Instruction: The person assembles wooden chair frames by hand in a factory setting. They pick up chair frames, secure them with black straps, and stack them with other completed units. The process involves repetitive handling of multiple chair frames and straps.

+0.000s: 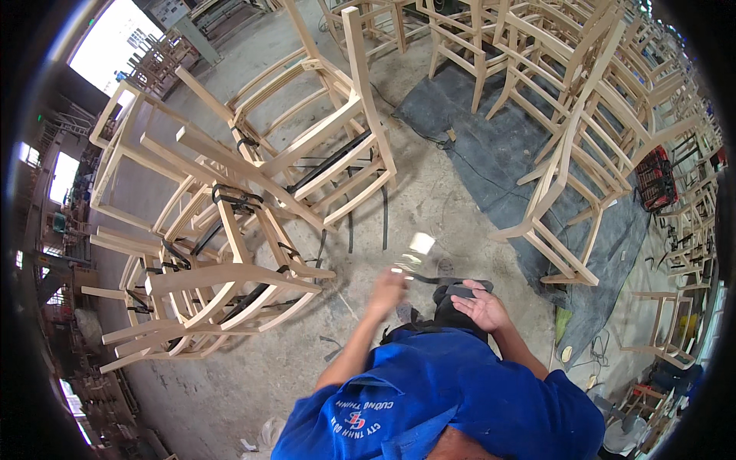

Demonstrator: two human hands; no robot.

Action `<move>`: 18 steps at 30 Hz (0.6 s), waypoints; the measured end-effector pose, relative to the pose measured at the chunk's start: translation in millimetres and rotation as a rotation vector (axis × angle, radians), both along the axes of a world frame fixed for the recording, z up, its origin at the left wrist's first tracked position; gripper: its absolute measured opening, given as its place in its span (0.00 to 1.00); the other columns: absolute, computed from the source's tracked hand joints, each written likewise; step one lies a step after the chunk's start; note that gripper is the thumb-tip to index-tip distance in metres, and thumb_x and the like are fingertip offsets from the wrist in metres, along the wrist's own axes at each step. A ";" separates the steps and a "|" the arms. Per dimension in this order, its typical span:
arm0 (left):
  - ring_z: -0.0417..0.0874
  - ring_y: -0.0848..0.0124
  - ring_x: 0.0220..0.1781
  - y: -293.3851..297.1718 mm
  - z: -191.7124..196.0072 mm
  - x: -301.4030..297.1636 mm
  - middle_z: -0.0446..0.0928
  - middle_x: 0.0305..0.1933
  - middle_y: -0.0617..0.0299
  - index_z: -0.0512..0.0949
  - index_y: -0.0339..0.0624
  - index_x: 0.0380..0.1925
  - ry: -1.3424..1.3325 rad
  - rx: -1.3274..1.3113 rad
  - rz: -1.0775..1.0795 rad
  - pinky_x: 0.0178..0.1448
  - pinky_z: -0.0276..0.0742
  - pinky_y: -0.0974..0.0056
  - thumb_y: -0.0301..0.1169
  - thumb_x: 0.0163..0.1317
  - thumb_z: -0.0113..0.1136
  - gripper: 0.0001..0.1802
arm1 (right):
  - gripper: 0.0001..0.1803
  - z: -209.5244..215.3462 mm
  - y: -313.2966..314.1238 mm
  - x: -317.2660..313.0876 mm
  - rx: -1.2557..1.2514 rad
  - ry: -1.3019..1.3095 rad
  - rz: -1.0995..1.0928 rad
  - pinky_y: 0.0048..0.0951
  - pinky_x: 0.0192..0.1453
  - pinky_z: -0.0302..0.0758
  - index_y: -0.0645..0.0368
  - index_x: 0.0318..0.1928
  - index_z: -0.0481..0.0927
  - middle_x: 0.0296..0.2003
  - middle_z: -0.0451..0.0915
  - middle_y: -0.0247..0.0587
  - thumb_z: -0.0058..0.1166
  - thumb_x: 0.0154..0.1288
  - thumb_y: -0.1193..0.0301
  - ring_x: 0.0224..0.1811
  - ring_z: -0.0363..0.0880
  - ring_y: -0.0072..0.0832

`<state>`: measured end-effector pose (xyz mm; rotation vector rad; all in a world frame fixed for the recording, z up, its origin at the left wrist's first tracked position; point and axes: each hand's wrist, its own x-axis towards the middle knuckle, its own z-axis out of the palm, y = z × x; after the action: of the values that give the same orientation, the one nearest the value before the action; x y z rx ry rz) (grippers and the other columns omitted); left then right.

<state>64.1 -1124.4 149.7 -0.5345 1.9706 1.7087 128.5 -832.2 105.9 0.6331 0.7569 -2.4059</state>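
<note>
My left hand point(386, 294) is smeared by motion over the floor in front of me, so its fingers do not show clearly. Just beyond its fingertips is a pale, shiny, blurred thing point(418, 245) whose kind I cannot make out; whether the hand grips it is unclear. To the right, my right hand point(483, 307) is turned palm up with fingers spread, holding nothing. Below it shows part of my dark shoe point(452, 295). A dark strip point(429, 280) runs between the two hands.
Wooden chair frames point(230, 207), bound with black straps, stand at the left. More chair frames point(567, 192) stand at the right on a dark grey sheet point(475, 146). A red crate point(655, 180) sits at the far right. Dark strap scraps point(331, 349) lie on the concrete floor point(253, 391).
</note>
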 end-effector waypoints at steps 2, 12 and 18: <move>0.84 0.66 0.27 44.9 -30.5 16.2 0.79 0.31 0.54 0.75 0.34 0.50 0.134 0.045 -0.368 0.29 0.78 0.61 0.29 0.69 0.48 0.14 | 0.24 16.1 -17.4 5.7 -0.126 0.050 -0.061 0.55 0.70 0.72 0.61 0.67 0.66 0.63 0.72 0.56 0.49 0.77 0.66 0.66 0.73 0.54; 0.84 0.50 0.55 173.9 17.2 30.2 0.82 0.56 0.43 0.73 0.46 0.66 0.699 -0.027 -1.371 0.56 0.81 0.52 0.41 0.72 0.57 0.25 | 0.12 -44.3 79.5 98.7 0.080 -0.029 -0.547 0.52 0.51 0.83 0.59 0.50 0.75 0.43 0.83 0.49 0.56 0.73 0.67 0.44 0.86 0.44; 0.89 0.61 0.48 176.1 -8.2 3.8 0.86 0.48 0.48 0.78 0.41 0.60 0.196 -0.190 -0.984 0.48 0.84 0.61 0.39 0.69 0.60 0.23 | 0.10 -60.7 156.2 191.0 0.350 -0.487 -1.027 0.45 0.29 0.85 0.60 0.44 0.76 0.34 0.81 0.43 0.63 0.65 0.74 0.31 0.86 0.40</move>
<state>67.8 -948.3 141.6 0.5165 2.0045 0.9673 319.6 -676.0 45.2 2.0676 0.7311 -2.7438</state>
